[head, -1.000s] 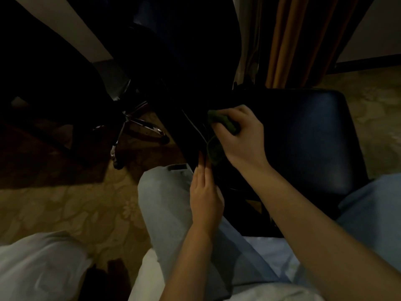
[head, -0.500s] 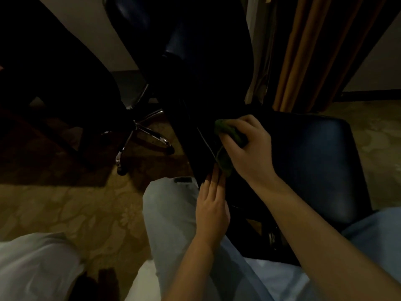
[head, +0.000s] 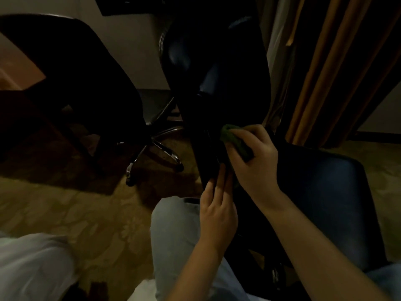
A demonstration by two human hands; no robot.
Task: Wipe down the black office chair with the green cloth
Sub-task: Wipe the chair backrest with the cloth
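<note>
Single head cam, wide-angle; looks fwd + down, close over chair (head: pixel 227 94); carpet (head: pixel 76 209) below.

Dim room, patterned tan carpet (head: pixel 65 213), orange curtains (head: pixel 325 72), pale wall (head: pixel 134 51), dark furniture (head: pixel 65 72) at left

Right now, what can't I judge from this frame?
Head view, all dim:
Green cloth: mostly hidden inside the right hand.
Left hand: fingertips merge into shadow on the black office chair; contact unclear.
Chair's backrest top: cut off by the upper edge.
Wiped areas: too dark to tell.
</note>
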